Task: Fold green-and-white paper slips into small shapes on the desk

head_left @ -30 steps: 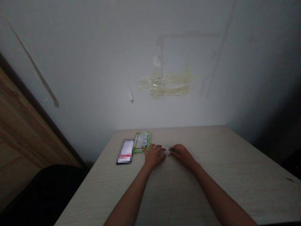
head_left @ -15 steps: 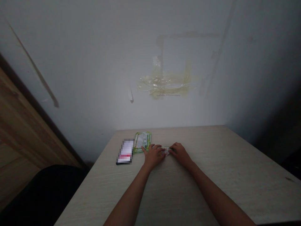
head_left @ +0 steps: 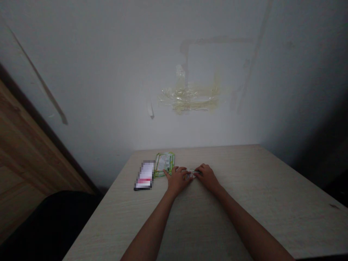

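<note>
Both hands at small printed slip [head_left: 192,173], mid-table, just below centre of pic.
L hand [head_left: 177,181] palm down, fingers spread, tips on slip's left part, outer finger over lower edge of green cards [head_left: 164,162]; R hand [head_left: 208,177] half-curled, fingertips at slip's right end, can't tell if pinching. Phone [head_left: 146,173], pixelated, just left of cards on table [head_left: 282,192]; wall [head_left: 108,90] w/ old tape [head_left: 190,99] fills upper frame.
</note>
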Demonstrator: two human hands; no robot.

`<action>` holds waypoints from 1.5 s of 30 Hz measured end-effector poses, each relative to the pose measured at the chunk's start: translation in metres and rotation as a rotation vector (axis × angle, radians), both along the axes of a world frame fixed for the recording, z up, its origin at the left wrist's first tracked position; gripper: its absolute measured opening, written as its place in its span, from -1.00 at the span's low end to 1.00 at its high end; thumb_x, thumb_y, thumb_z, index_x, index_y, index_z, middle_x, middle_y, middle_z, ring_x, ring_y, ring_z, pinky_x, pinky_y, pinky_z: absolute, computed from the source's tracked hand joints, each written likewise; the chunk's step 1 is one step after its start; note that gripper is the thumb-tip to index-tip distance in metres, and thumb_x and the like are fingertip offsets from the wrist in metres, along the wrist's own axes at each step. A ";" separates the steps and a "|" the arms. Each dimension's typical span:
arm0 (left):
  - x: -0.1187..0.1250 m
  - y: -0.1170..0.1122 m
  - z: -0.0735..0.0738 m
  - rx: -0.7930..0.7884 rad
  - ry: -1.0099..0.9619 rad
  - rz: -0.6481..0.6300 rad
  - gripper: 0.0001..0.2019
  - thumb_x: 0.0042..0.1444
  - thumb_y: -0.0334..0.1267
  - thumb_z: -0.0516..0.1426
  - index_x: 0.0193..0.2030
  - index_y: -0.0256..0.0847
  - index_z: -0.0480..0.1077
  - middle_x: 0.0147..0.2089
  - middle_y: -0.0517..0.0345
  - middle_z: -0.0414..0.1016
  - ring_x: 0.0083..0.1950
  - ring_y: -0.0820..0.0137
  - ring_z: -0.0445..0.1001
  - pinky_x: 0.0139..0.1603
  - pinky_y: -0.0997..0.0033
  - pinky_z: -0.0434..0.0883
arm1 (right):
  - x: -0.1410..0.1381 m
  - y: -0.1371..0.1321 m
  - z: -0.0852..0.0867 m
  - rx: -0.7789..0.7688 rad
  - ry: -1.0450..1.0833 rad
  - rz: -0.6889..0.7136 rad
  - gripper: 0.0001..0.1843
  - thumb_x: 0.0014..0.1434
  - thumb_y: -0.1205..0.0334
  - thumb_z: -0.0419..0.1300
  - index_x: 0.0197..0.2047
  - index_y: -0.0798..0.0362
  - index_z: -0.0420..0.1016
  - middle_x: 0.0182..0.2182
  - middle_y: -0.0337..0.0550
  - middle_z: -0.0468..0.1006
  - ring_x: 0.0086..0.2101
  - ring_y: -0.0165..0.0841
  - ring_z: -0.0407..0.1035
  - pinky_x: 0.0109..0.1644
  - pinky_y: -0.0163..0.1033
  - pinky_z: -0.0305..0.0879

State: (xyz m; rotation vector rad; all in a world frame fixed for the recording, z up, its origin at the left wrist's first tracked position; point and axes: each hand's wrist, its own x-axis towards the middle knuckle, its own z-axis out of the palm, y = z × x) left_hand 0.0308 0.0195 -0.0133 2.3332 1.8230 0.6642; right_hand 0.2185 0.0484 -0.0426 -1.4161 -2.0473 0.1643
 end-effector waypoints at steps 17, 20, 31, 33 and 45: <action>0.001 -0.001 0.001 -0.023 -0.003 0.003 -0.69 0.06 0.14 0.14 -0.06 0.24 0.47 0.20 0.31 0.40 0.30 0.08 0.15 0.31 -0.42 -0.27 | -0.006 -0.001 0.002 -0.037 -0.004 -0.101 -0.85 0.16 0.13 0.24 -0.25 -0.02 0.57 -0.25 -0.08 0.49 -0.13 -0.23 0.32 -0.03 -0.19 0.20; 0.001 0.000 0.000 -0.038 0.008 0.007 -0.68 0.06 0.14 0.15 -0.05 0.24 0.46 0.23 0.31 0.38 0.32 0.07 0.11 0.30 -0.43 -0.28 | -0.007 -0.003 0.005 -0.062 -0.020 -0.121 -0.85 0.16 0.13 0.25 -0.24 -0.02 0.56 -0.23 -0.10 0.49 -0.12 -0.25 0.32 -0.02 -0.22 0.19; 0.005 -0.004 -0.001 0.022 -0.010 0.018 -0.71 0.07 0.09 0.15 -0.07 0.20 0.47 0.18 0.31 0.41 0.29 0.12 0.15 0.33 -0.36 -0.28 | -0.010 -0.004 0.006 -0.045 -0.011 -0.132 -0.87 0.17 0.15 0.23 -0.24 -0.01 0.54 -0.22 -0.10 0.50 -0.12 -0.26 0.32 -0.02 -0.22 0.18; 0.006 -0.006 0.000 0.046 -0.021 0.020 -0.72 0.09 0.08 0.14 -0.08 0.18 0.48 0.16 0.28 0.43 0.27 0.13 0.17 0.32 -0.38 -0.30 | -0.009 -0.004 0.006 -0.032 0.000 -0.109 -0.88 0.18 0.18 0.21 -0.23 -0.01 0.53 -0.21 -0.12 0.50 -0.12 -0.27 0.32 -0.01 -0.22 0.18; 0.007 -0.005 -0.003 0.075 -0.045 0.035 -0.74 0.09 0.10 0.14 -0.12 0.19 0.49 0.12 0.29 0.45 0.25 0.10 0.18 0.29 -0.45 -0.32 | 0.006 -0.011 0.006 -0.023 0.122 0.118 -0.78 0.19 0.30 0.16 -0.13 0.00 0.60 -0.20 -0.10 0.57 -0.15 -0.30 0.39 0.01 -0.21 0.28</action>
